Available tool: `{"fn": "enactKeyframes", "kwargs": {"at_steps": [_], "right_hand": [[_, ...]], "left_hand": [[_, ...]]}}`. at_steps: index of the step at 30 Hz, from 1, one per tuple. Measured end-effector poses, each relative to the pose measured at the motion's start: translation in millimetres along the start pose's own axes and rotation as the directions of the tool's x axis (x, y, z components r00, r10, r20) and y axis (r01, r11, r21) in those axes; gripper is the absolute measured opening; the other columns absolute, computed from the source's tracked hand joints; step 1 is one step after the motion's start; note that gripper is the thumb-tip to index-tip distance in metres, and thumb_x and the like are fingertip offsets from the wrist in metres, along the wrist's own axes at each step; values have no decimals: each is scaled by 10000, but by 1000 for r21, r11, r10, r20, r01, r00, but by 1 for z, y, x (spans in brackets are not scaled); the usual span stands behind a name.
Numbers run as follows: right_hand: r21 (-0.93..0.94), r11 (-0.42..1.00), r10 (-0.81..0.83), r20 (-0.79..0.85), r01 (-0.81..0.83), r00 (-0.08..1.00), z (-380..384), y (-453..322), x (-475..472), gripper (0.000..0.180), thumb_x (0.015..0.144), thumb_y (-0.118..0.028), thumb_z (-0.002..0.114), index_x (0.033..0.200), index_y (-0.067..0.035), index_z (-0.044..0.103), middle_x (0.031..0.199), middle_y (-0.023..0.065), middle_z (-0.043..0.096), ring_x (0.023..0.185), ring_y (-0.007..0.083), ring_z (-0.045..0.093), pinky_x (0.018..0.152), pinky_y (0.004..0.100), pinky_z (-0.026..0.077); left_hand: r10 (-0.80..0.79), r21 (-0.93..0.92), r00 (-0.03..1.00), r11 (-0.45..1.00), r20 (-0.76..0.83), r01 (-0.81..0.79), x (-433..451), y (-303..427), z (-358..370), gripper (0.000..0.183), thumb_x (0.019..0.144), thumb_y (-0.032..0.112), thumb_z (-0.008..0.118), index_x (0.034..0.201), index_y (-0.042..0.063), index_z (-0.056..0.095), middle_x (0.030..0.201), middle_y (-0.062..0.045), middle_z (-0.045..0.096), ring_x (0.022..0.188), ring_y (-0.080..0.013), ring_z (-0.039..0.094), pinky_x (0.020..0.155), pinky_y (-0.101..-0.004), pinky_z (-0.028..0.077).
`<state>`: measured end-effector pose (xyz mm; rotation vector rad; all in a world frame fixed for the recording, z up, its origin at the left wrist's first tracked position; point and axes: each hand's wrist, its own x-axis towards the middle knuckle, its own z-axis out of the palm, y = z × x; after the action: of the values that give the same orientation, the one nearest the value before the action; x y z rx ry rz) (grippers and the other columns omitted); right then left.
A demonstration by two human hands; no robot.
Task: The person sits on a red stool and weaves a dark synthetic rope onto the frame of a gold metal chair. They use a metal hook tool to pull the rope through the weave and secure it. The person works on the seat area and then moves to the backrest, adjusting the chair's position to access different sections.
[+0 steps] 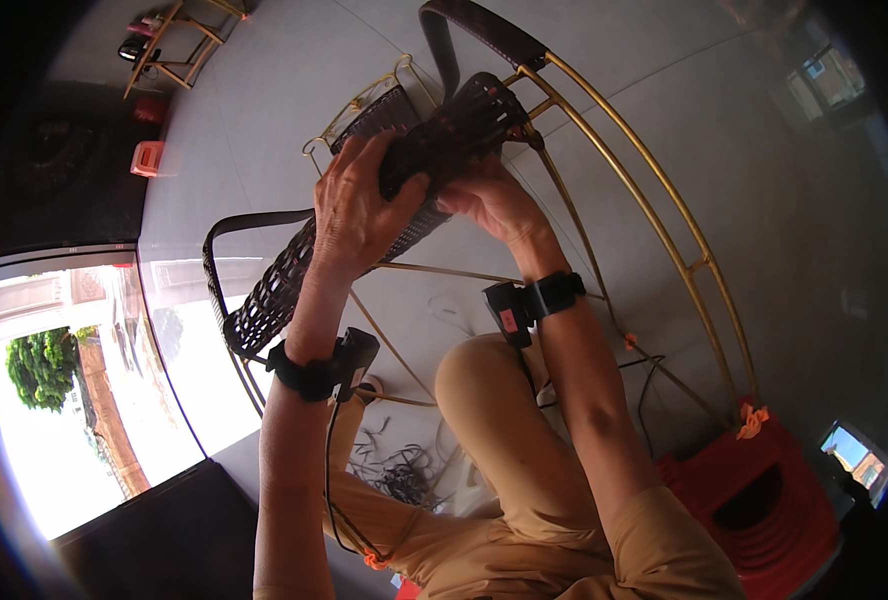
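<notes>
A chair frame of gold-coloured metal tube (624, 176) stands tilted before me, with a dark woven strip panel (275, 289) across it. My left hand (361, 199) lies over the panel's upper part, thumb and fingers gripping the weave. My right hand (493, 199) reaches against the underside of the same panel; its fingertips are partly hidden, so whether they pinch a strand cannot be told. Dark wrapped strips form an arm loop (253, 219) at the left and another (489, 30) at the top. Each wrist wears a black strap with a small box.
Loose dark strips (406, 476) lie on the grey floor by my legs. A red plastic stool (774, 510) stands at lower right, touching the frame's foot. Beyond the panel is another gold frame with weaving (376, 112). A wooden rack (208, 49) and a small orange stool (146, 159) are farther off.
</notes>
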<state>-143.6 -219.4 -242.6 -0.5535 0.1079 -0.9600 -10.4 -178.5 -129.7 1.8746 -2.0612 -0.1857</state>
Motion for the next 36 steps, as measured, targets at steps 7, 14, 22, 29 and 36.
{"fn": "enactKeyframes", "kwargs": {"at_steps": [7,14,22,29,36], "right_hand": [[146,989,16,46,-22,999,-8,10,5,341,796,-11,587,1123,-50,498,904,53,581,710,126,559,618,254,492],[116,992,44,7,-44,999,-19,19,9,491,758,-16,612,1211,-116,452,1023,62,568,782,143,553,653,292,471],[142,989,-56,116,39,992,-21,16,7,461,791,26,599,1207,-73,425,963,67,560,723,143,550,616,270,468],[41,998,-41,44,39,998,-13,12,5,421,745,-12,629,1129,-88,474,894,46,579,651,126,533,572,273,419],[68,998,0,11,-1,1000,-11,12,3,389,736,-39,659,1086,-102,501,831,1,559,632,105,506,582,268,412]], "left_hand": [[29,-33,1000,999,-9,-29,0,-5,-1,490,686,303,612,1094,34,563,933,-145,550,899,-320,562,794,-405,445],[-102,20,994,995,44,101,8,5,2,541,611,318,633,1079,62,546,960,-134,552,947,-323,545,820,-418,437],[-118,-4,986,993,113,120,16,5,-2,537,606,319,646,1060,53,540,976,-141,581,941,-312,570,828,-408,445],[-97,130,960,989,264,64,29,5,-9,568,632,329,620,1114,49,507,969,-179,610,901,-309,602,802,-390,458],[-105,316,920,948,378,-21,43,23,-18,532,587,345,616,986,-4,569,856,-197,639,832,-345,630,762,-428,490]]}}
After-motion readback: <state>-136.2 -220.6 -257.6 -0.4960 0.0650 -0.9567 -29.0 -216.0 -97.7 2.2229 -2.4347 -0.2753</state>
